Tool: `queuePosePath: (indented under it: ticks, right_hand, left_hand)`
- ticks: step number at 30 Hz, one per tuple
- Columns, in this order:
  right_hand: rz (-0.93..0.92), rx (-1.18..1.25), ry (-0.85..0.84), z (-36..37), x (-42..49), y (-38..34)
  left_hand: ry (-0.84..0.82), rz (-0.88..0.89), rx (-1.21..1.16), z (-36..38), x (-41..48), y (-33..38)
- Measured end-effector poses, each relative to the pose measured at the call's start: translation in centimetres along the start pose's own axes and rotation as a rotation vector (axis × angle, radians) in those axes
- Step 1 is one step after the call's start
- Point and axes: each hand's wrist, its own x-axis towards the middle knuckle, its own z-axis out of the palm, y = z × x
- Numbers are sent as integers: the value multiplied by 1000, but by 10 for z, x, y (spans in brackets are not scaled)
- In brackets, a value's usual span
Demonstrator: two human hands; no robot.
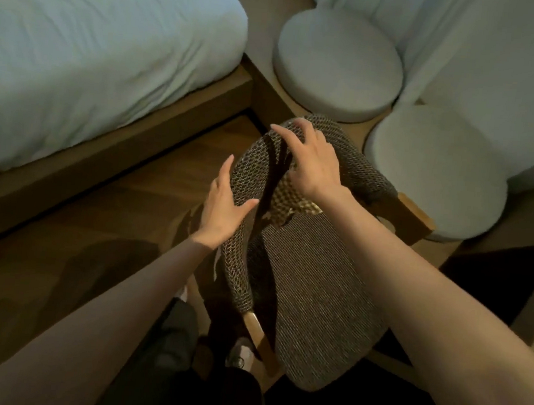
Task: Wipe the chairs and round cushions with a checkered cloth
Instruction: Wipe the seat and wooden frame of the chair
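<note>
A chair [313, 289] with brown woven fabric and wooden legs stands in the middle, its curved backrest towards the bed. My left hand [224, 205] rests flat against the outer side of the backrest, fingers straight. My right hand [310, 164] hovers over the inner side of the backrest with fingers spread. Beneath its wrist the checkered cloth [291, 201] lies crumpled on the seat by the backrest. Two pale round cushions [337, 67] [437, 174] lie on a low wooden platform beyond the chair.
A bed [89, 44] with pale sheets on a wooden frame fills the upper left. Pale curtains [494, 60] hang at the upper right behind the cushions. Dark wooden floor [97, 227] lies between bed and chair. My feet [241, 353] stand beside the chair's legs.
</note>
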Motion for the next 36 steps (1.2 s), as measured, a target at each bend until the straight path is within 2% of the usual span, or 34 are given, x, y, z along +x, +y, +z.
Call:
queuePosePath:
  ticks: [2, 7, 10, 18, 22, 29, 36]
  right_hand:
    - [-43, -31, -35, 8, 21, 0]
    - [-104, -85, -249, 17, 58, -6]
    - [-95, -130, -277, 17, 64, -5]
    - [-10, 15, -210, 27, 76, -8]
    - [-48, 23, -199, 29, 108, -24]
    - [-85, 112, -95, 40, 215, -75]
    - [-169, 190, 8, 39, 345, -162]
  left_hand:
    - [-19, 2, 41, 3, 16, -9]
    - [-65, -10, 185, 7, 31, -22]
    - [-63, 8, 182, 4, 36, -22]
    - [-80, 10, 161, -8, 57, -20]
    - [-74, 14, 158, -32, 86, -31]
    - [12, 54, 109, -107, 170, -57]
    - [177, -54, 142, -210, 277, -103]
